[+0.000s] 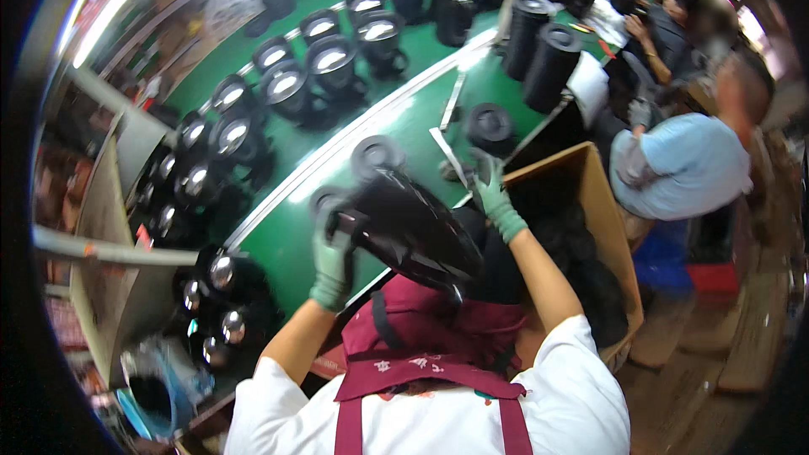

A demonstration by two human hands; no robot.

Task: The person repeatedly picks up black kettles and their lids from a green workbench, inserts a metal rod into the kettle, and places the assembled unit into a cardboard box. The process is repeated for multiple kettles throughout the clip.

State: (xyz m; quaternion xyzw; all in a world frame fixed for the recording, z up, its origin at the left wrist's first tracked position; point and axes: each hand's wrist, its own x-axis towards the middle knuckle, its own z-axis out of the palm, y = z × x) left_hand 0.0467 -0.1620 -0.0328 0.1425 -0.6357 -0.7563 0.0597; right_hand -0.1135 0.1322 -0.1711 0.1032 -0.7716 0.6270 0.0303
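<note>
Holding one glossy black vessel [413,227] aslant, with plenty of others standing about.
From my end of the link, the head view shows the gloved left hand [333,263] curled round the vessel's side near its handle, the vessel tilted over the near edge of the green table [282,240]. The right hand [495,192] is up beyond it with fingers looking parted (blur there, so I cannot tell whether they pinch anything). I judge this piece unfinished, since it is not yet set down. Shiny-topped black units [282,84] stand in rows to the left, perhaps done; the cardboard box [619,244] at right holds many dark pieces [581,270], so much probably remains.
</note>
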